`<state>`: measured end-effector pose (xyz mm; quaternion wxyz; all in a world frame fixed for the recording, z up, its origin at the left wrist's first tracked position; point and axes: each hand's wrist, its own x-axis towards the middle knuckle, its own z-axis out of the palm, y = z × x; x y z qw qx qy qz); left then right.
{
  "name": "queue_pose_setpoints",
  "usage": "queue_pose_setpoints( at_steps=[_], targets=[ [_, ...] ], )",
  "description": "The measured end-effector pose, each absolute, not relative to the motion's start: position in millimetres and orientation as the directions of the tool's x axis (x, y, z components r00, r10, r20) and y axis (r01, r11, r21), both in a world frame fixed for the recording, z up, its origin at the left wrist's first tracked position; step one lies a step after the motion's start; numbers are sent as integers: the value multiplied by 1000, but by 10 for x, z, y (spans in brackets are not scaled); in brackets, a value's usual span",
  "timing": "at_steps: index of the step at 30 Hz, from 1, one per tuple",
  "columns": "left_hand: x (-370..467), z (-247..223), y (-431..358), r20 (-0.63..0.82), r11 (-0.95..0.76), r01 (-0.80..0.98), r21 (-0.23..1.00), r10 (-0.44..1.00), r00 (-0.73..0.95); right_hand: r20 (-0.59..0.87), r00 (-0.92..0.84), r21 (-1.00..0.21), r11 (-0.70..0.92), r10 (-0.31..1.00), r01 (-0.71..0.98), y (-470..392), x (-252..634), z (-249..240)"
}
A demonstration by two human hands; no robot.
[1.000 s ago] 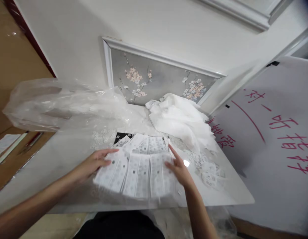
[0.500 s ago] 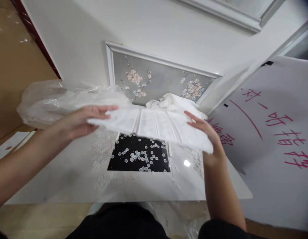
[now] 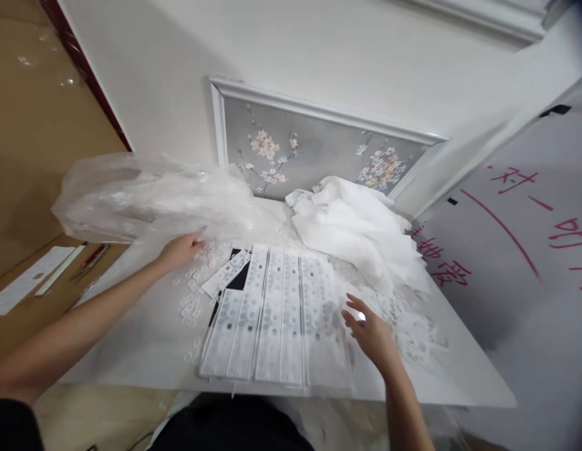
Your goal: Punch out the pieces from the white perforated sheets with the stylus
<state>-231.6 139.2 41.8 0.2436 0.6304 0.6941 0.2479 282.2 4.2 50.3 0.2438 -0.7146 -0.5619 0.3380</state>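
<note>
Several white printed strips (image 3: 279,313) lie side by side on the table, with rows of small round prints and dark squares on them. One shorter strip (image 3: 227,274) rests askew at their upper left. Beneath them, a corner of a black sheet (image 3: 239,280) shows. To the right of the strips, my right hand (image 3: 371,329) hovers with fingers apart and nothing in it. My left hand (image 3: 181,249) is over small clear square pieces (image 3: 191,308), left of the strips, its fingers stretched out and slightly blurred.
A crumpled clear plastic bag (image 3: 150,197) lies at the back left. White thin sheets (image 3: 351,219) are heaped at the back right, with clear scraps (image 3: 415,335) before them. A framed flower picture (image 3: 314,147) stands behind. A red-handled tool (image 3: 93,257) lies on cardboard at left.
Both hands held the white strips up over the black sheet. Now the strips lie flat across it, and my hands have let go and moved apart. The view has shifted slightly.
</note>
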Motion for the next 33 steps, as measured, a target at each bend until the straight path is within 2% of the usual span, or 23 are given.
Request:
queue_pose_setpoints(
  at_steps=[2, 5, 7, 9, 12, 17, 19, 22, 25, 27, 30, 32, 33],
  targets=[
    [-2427, 535, 1643, 66, 7, 824, 566, 996, -54, -109, 151, -683, -184, 983, 707, 51, 2750, 568],
    [-2540, 791, 1990, 233, -93, 925, 369, 973, 5, -75, 95, -677, -121, 993, 726, 72, 2522, 578],
    [-2575, 985, 2230, 332, -99, 974, 205, 943, 26, -75, 18, -680, -64, 997, 731, 103, 2330, 541],
    [-2578, 1138, 2468, 400, -58, 990, 131, 917, 1, -50, -73, -658, 22, 996, 753, 147, 2130, 505],
    [-2540, 1177, 2771, 405, 34, 984, 172, 909, -102, -10, -153, -583, 118, 988, 804, 221, 1776, 505],
    [-2449, 901, 3001, 163, 93, 975, 200, 978, -127, -24, -332, -544, 266, 943, 796, 423, 762, 522],
    [-2411, 882, 2978, 117, 135, 974, 184, 981, -158, 2, -383, -543, 323, 924, 775, 548, 302, 459],
    [-2368, 1036, 2775, 220, 144, 984, 104, 962, -164, -20, -388, -507, 326, 921, 798, 722, -140, 326],
    [-2322, 1203, 2339, 344, 33, 998, 59, 938, -51, -40, -432, -483, 361, 901, 798, 813, -157, 243],
    [-2244, 1189, 1971, 280, -81, 982, 169, 960, 31, -6, -511, -513, 436, 859, 739, 845, 2, 231],
    [-1996, 939, 1461, 25, -144, 906, 399, 989, 147, 68, -589, -635, 490, 805, 597, 925, 306, 235],
    [-1764, 696, 1219, -94, -133, 871, 473, 975, 200, 129, -531, -759, 428, 837, 491, 1028, 472, 213],
    [-1648, 581, 1134, -120, -98, 877, 470, 977, 174, 150, -464, -817, 373, 873, 439, 1091, 534, 189]
  ],
)
